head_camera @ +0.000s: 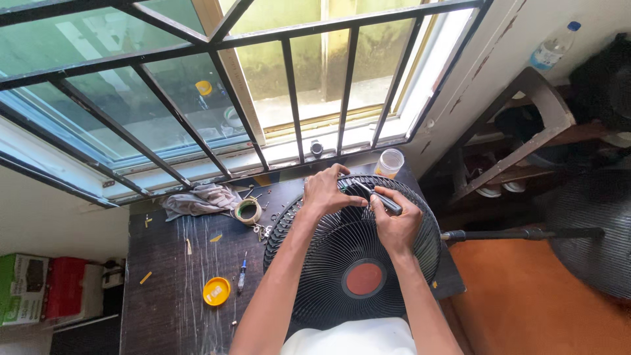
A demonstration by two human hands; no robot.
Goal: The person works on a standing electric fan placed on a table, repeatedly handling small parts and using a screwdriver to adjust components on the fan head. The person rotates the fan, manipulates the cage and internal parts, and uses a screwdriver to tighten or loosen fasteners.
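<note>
Right hand (396, 222) clamped on dark slim tool (380, 198), left hand (327, 193) gripping ribbed black fan grille (315, 263) rim

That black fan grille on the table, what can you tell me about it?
The fan grille is round, black, of thin ribs that look like plastic or coated wire, spreading from a red centre disc. It lies flat on the dark table below the window. The left hand grips its far rim; the right hand holds a dark tool there.

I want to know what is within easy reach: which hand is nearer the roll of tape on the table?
Left. The left hand rests on the fan grille's rim, right of the tape roll; the right hand is farther right.
</note>
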